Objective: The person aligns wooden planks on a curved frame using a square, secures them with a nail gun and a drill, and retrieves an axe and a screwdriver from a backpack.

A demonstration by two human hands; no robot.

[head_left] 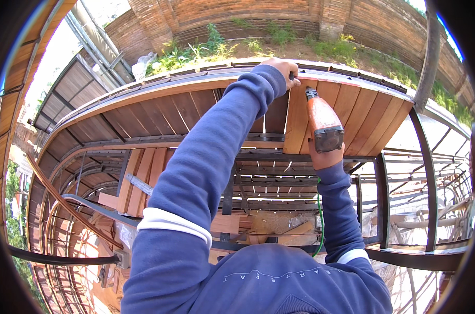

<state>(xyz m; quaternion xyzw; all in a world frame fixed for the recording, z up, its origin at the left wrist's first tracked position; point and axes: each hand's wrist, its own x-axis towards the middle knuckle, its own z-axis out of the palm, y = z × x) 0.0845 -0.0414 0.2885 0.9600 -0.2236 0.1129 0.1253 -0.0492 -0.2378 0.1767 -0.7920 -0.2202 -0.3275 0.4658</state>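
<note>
My right hand (327, 157) is closed round the handle of an orange-and-black air nail gun (324, 114). The gun's nose rests at the far end of a reddish-brown wooden plank (296, 118), one of several planks (371, 118) laid side by side. A thin green hose (321, 209) hangs below my right wrist. Stretched out to the far edge of the planking, my left hand (280, 68) sits just left of the gun's nose. Its fingers are curled round a small dark thing, which they mostly hide.
Black metal posts (428, 183) and rails stand at the right and below the planking. Loose boards (138, 180) are stacked at left, with a grey metal tool (139, 184) on them. A curved row of darker planks (159, 115) runs left. Beyond are weeds and a brick wall (237, 15).
</note>
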